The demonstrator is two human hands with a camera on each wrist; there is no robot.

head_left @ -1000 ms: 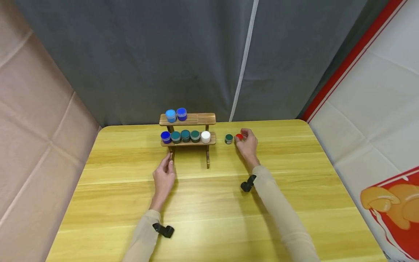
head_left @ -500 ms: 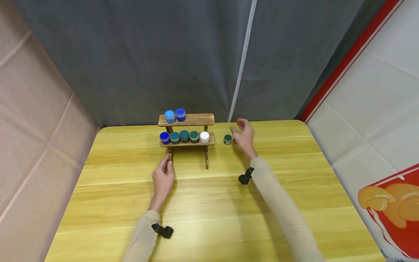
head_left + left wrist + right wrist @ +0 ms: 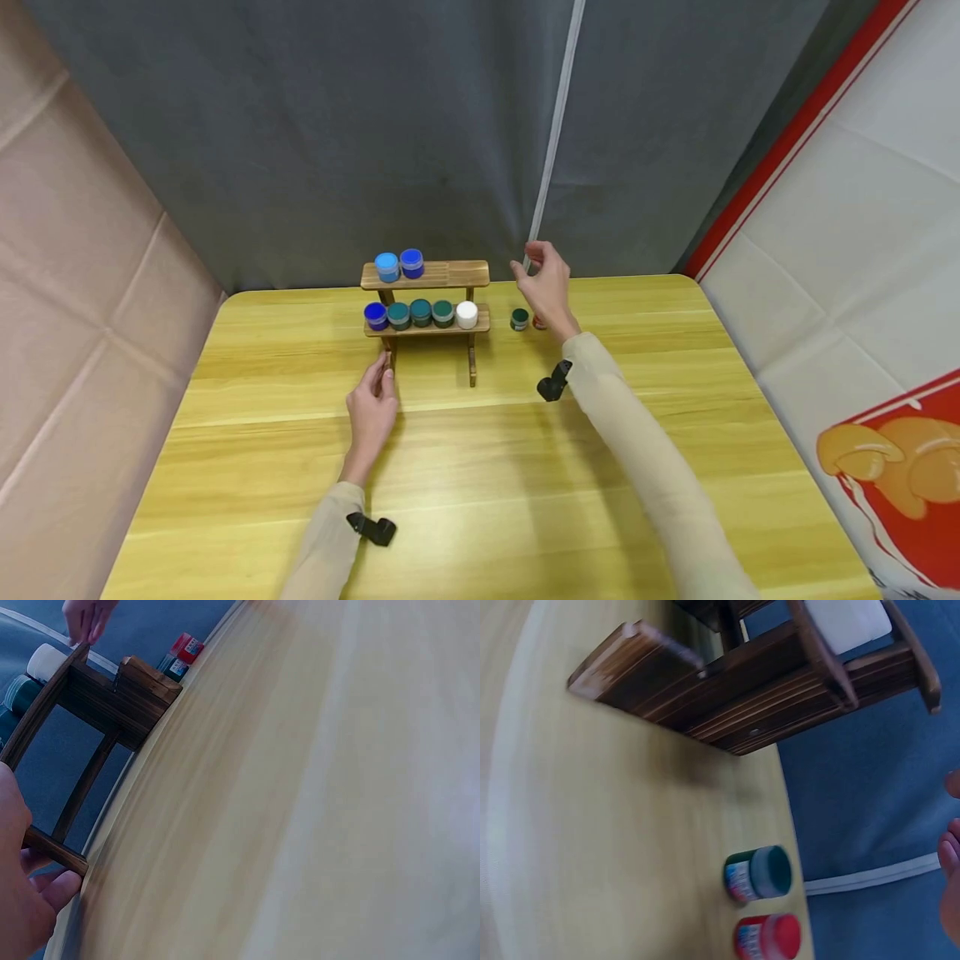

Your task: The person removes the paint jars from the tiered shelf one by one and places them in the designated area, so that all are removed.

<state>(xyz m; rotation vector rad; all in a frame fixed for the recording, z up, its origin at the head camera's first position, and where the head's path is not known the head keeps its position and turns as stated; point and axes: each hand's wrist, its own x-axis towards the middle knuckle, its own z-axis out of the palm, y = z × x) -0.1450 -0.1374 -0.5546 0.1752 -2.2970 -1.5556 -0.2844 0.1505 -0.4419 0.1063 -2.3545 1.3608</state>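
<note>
A two-tier wooden stand (image 3: 459,274) holds small paint jars. My left hand (image 3: 372,412) grips the foot of its left leg, the thumb and fingers curled round the wood (image 3: 56,850) in the left wrist view. My right hand (image 3: 550,290) is raised to the right of the stand, fingers loosely bent and holding nothing. Below it on the table stand a dark green jar (image 3: 519,319) and a red jar (image 3: 538,322), the red one partly hidden by the hand in the head view. Both show plainly in the right wrist view, the green jar (image 3: 757,874) beside the red jar (image 3: 769,937).
On the upper tier sit a light blue jar (image 3: 387,267) and a blue jar (image 3: 412,263). The lower tier carries a dark blue jar (image 3: 376,316), several teal and green jars and a white jar (image 3: 467,315). A grey curtain (image 3: 337,150) hangs behind the wooden table (image 3: 450,500).
My right hand has let go of the red jar, leaving it beside the green one, and has moved up and left toward the stand. The left hand stays on the stand's leg.
</note>
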